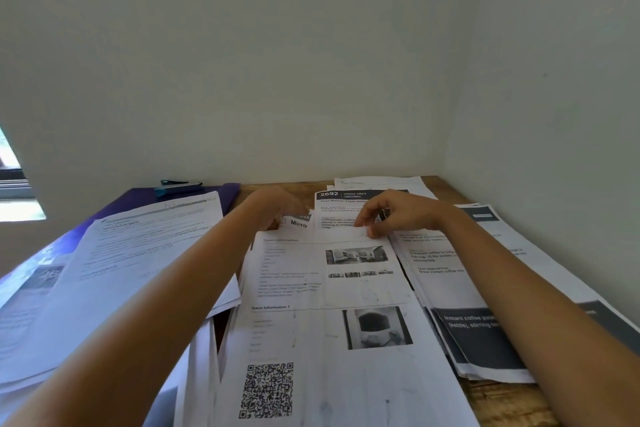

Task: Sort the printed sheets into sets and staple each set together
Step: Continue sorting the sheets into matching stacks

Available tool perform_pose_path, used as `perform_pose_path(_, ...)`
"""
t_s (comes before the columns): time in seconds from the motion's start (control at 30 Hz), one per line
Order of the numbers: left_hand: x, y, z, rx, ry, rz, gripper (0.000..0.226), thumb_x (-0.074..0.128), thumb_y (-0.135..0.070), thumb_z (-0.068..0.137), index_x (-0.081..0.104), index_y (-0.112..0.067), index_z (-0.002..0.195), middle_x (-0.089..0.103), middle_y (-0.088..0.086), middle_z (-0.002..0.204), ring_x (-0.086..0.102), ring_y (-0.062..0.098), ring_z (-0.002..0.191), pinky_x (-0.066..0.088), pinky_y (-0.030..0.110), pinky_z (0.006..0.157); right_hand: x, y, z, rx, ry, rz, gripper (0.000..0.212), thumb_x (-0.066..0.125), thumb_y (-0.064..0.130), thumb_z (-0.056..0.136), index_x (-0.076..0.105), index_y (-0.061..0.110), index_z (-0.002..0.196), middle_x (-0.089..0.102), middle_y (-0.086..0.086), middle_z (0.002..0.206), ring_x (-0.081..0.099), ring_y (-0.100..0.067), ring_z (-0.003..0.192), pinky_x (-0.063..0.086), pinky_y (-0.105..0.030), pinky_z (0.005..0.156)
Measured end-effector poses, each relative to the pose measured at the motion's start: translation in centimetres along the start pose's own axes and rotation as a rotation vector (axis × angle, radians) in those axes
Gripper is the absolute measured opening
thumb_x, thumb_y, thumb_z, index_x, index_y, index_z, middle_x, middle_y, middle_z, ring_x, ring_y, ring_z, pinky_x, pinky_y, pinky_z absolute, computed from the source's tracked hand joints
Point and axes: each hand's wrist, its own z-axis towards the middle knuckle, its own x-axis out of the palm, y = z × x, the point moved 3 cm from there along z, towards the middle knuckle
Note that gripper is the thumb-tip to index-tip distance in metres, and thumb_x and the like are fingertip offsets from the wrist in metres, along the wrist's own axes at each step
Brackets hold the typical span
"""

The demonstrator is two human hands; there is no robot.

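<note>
Standing by the wooden table (502, 399), I see the QR-code sheet (311, 374) lying nearest, in the middle, with its printed code at the close end. A photo sheet (346, 274) lies across its far end. Left of the QR-code sheet a loose pile of text sheets (121, 270) fans out, the pages overlapping. Right of it sits the coffee stack (485, 333), several pages under a dark banner.

Both bare forearms reach out, one along each side of the QR-code sheet. Beyond its far left corner the left hand (277, 206) rests on the Mirro sheet (298, 222), fingers bent down over the paper. It is blurred, so I cannot tell whether it grips. Beyond the far right corner the right hand (391, 213) pinches the near edge of the 2692 sheet (343, 208) between thumb and fingertips.

More sheets (381, 182) lie behind that one. Well beyond the QR-code sheet and off to its left, the stapler (178, 185) lies on a purple folder (221, 194), apart from both hands and close to the wall (311, 45).
</note>
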Motion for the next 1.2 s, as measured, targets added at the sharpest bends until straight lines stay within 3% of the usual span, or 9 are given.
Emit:
perform_pose_path(0.1,0.6,-0.4,-0.2,-0.042,0.069,-0.132,0.038,0.071,-0.016,0.086,0.059,-0.002,0.119,0.065,0.017,0.119,0.063,0.032,0.109,0.048,0.045,0.101,-1.2,-1.5,-0.3,0.051,-0.282,0.056,0.024,0.068,0.027,0.088,0.069,0.016,0.109,0.066,0.004,0.111,0.058,-0.009,0.105,0.043,-0.025,0.092)
perform_pose_path(0.27,1.6,-1.2,0.4,-0.059,0.157,-0.100,0.047,0.075,-0.028,0.083,0.059,-0.003,0.118,0.066,0.015,0.118,0.062,0.030,0.110,0.045,0.043,0.102,-1.7,-5.0,-0.4,0.263,-0.658,0.005,0.025,0.062,0.021,0.091,0.064,0.008,0.112,0.063,-0.006,0.118,0.056,-0.018,0.110,0.039,-0.024,0.085)
perform_pose_path(0.4,2.5,-2.4,1.7,-0.030,0.194,-0.109,0.055,0.082,-0.032,0.074,0.059,-0.011,0.119,0.065,0.011,0.122,0.063,0.032,0.112,0.047,0.046,0.101,-0.9,-6.0,-0.3,0.308,-0.692,0.020,0.029,0.059,0.018,0.092,0.062,0.005,0.117,0.062,-0.010,0.121,0.055,-0.021,0.111,0.035,-0.021,0.083)
perform_pose_path(0.47,3.0,-2.9,2.2,-0.015,0.192,-0.085,0.076,0.090,-0.035,0.062,0.056,-0.013,0.126,0.068,0.012,0.117,0.067,0.032,0.105,0.051,0.047,0.097,-0.8,-6.1,-0.3,0.310,-0.706,0.030,0.028,0.058,0.017,0.092,0.062,0.005,0.117,0.062,-0.011,0.121,0.055,-0.021,0.111,0.035,-0.020,0.082)
perform_pose_path(0.6,4.2,-4.0,2.3,0.008,0.215,-0.043,0.057,0.079,-0.025,0.079,0.055,-0.011,0.128,0.067,0.015,0.118,0.065,0.032,0.109,0.050,0.047,0.099,-0.8,-6.2,-0.2,0.298,-0.721,0.059,0.028,0.058,0.016,0.092,0.062,0.005,0.117,0.062,-0.011,0.120,0.055,-0.021,0.111,0.035,-0.020,0.082)
perform_pose_path(0.73,4.4,-4.9,2.3,0.090,0.155,-0.137,0.045,0.076,-0.007,0.080,0.060,-0.002,0.122,0.066,0.017,0.119,0.064,0.035,0.108,0.050,0.049,0.097,-0.8,-6.3,-0.1,0.286,-0.734,0.078,0.027,0.058,0.018,0.093,0.061,0.005,0.116,0.061,-0.011,0.119,0.055,-0.019,0.107,0.036,-0.021,0.082)
perform_pose_path(0.87,3.5,-5.6,2.9,0.175,0.016,-0.230,0.031,0.079,-0.005,0.076,0.061,-0.002,0.101,0.067,0.017,0.106,0.066,0.033,0.091,0.055,0.041,0.080,-0.8,-6.1,0.0,0.234,-0.778,0.099,0.029,0.060,0.024,0.092,0.061,0.006,0.116,0.058,-0.012,0.120,0.054,-0.019,0.105,0.036,-0.022,0.083)
perform_pose_path(1.07,0.2,-6.6,2.9,0.393,-0.159,-0.373,0.023,0.077,-0.009,0.079,0.061,-0.008,0.096,0.066,0.010,0.097,0.066,0.024,0.074,0.054,0.032,0.065,-1.1,-4.4,0.0,0.045,-0.823,0.136,0.032,0.064,0.037,0.089,0.065,0.010,0.107,0.060,-0.006,0.110,0.056,-0.017,0.104,0.046,-0.028,0.090)
perform_pose_path(1.2,-2.9,-7.4,2.3,0.491,-0.280,-0.496,0.018,0.074,-0.012,0.083,0.060,-0.012,0.095,0.066,0.005,0.096,0.065,0.015,0.067,0.051,0.023,0.052,-0.9,-3.9,0.1,0.030,-0.822,0.110,0.036,0.061,0.038,0.090,0.061,0.008,0.111,0.061,-0.006,0.112,0.055,-0.017,0.104,0.041,-0.023,0.084)
